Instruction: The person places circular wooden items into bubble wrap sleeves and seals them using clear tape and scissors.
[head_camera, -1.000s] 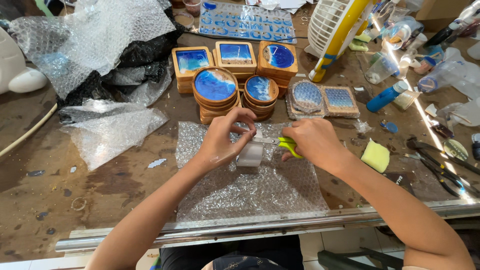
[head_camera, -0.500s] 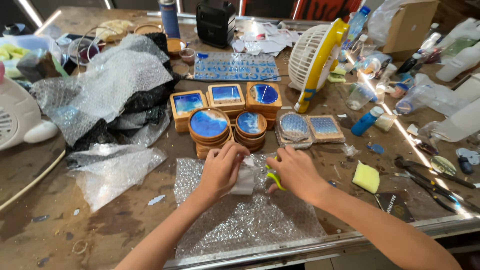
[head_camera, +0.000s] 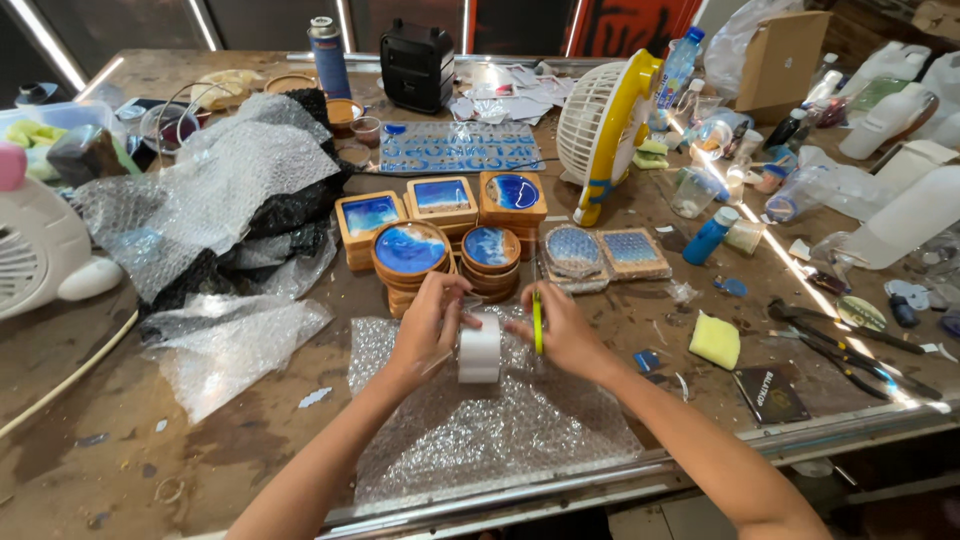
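Here our left hand (head_camera: 428, 330) curls its fingers round the tape roll (head_camera: 480, 349); our right hand (head_camera: 562, 330) pinches a green cutter (head_camera: 537, 322); both sit over the bubble wrap (head_camera: 480, 430), with coasters (head_camera: 410, 250) crowding just behind and the table edge (head_camera: 620, 470) near.

On the counter (head_camera: 120, 440), a bubble-wrap sheet (head_camera: 480, 430) lies at 6 o'clock, with a tape roll (head_camera: 480, 350) above it between both hands. Stacked coasters (head_camera: 440, 235) sit at 12 o'clock behind the roll, a fan (head_camera: 605, 125) at 1 o'clock, a sponge (head_camera: 715, 340) at 3 o'clock, and crumpled wrap (head_camera: 215, 190) at 10 o'clock.
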